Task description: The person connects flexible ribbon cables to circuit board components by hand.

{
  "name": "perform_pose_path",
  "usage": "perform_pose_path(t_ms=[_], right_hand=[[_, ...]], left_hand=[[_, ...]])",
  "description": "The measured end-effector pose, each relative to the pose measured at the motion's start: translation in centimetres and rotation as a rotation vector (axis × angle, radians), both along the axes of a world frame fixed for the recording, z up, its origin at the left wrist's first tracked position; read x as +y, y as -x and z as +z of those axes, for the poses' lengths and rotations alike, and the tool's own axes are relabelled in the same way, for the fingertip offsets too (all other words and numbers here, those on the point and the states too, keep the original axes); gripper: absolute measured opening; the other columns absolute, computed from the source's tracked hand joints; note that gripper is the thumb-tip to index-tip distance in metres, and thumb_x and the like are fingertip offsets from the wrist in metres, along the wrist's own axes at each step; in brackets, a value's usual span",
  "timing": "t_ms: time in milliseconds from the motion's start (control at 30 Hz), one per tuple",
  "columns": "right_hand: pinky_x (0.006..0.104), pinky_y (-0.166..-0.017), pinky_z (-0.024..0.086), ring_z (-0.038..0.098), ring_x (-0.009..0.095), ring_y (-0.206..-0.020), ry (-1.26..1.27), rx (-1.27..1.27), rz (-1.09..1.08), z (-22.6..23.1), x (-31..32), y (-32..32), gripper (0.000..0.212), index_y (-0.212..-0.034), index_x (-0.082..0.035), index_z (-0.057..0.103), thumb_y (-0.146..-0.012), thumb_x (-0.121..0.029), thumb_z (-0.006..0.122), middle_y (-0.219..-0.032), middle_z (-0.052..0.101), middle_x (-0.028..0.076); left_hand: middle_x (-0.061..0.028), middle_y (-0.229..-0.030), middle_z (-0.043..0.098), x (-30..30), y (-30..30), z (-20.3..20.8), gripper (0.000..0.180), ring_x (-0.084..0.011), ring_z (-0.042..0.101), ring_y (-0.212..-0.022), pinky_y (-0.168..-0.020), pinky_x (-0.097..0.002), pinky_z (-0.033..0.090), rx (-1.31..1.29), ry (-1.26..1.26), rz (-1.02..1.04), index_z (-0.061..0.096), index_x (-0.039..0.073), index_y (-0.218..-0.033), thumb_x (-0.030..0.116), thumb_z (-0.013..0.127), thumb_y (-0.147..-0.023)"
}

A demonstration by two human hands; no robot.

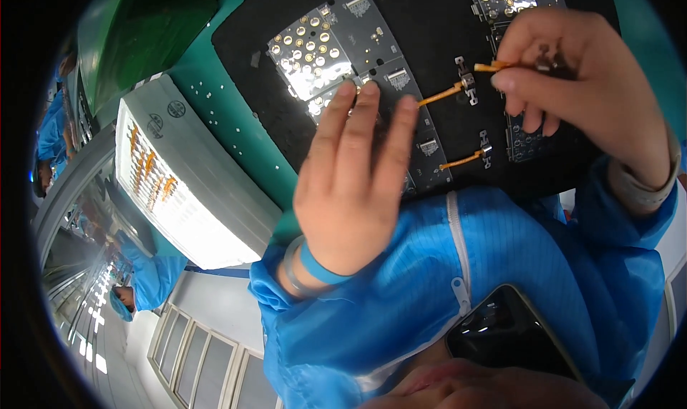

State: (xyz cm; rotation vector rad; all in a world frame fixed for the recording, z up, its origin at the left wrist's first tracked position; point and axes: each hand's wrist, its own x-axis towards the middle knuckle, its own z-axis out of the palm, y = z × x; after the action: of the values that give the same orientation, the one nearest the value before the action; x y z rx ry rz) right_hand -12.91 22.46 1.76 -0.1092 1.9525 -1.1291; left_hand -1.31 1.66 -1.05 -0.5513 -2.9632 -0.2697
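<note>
My left hand (351, 183) lies palm down with its fingers spread, the fingertips resting on a dark circuit board panel (368, 44) with rows of round shiny contacts. Between the thumb and forefinger of my right hand (572, 80) is a short orange flex cable (486, 67). Small metal parts show behind those fingers, partly hidden. Two more flex cables, each ending in a small metal connector, reach out from the panel's right edge: an upper cable (442, 94) and a lower cable (461, 161). A second circuit board panel (528, 148) lies partly under my right hand.
Both panels lie on a black mat (250, 98) over a green work surface (236, 133) dotted with small white bits. To the left stand a white tray (204, 226) holding several orange flex cables and a green bin (143, 22). A phone (512, 330) is by my chest. Other people in blue are at far left.
</note>
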Motion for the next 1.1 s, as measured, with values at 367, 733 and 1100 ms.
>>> perform_pose_path(t_ms=[367,733,1100], right_hand=[[0.0199,-0.056,0.052,0.065,0.012,-0.064,0.388,-0.215,0.257,1.7,-3.9,2.0,0.01,-0.094,0.002,0.057,-0.094,-0.008,0.055,-0.079,0.066,0.009],[0.0204,-0.046,0.048,0.06,0.011,-0.049,0.255,-0.071,0.321,1.2,-5.4,3.8,0.014,-0.083,0.002,0.06,-0.091,-0.009,0.06,-0.061,0.062,0.007],[0.0203,-0.044,0.045,0.058,0.009,-0.049,0.083,0.114,0.174,-2.1,-5.2,3.5,0.016,-0.08,-0.001,0.061,-0.091,-0.013,0.062,-0.061,0.061,0.005]], left_hand=[[-0.0099,-0.085,0.068,-1.1,3.1,2.2,0.026,-0.0235,0.061,-0.075,-0.066,-0.031,0.048,0.131,-0.644,0.011,0.069,-0.001,-0.088,-0.001,0.077,-0.062],[-0.0117,-0.082,0.063,-1.4,3.8,0.2,0.026,-0.0269,0.059,-0.074,-0.065,-0.0332,0.048,0.152,-0.376,0.054,0.065,-0.001,-0.085,-0.007,0.073,-0.061],[-0.0116,-0.087,0.065,-2.5,3.5,0.0,0.022,-0.027,0.06,-0.078,-0.07,-0.0343,0.046,0.147,-0.24,0.319,0.062,0.002,-0.087,-0.01,0.068,-0.07]])
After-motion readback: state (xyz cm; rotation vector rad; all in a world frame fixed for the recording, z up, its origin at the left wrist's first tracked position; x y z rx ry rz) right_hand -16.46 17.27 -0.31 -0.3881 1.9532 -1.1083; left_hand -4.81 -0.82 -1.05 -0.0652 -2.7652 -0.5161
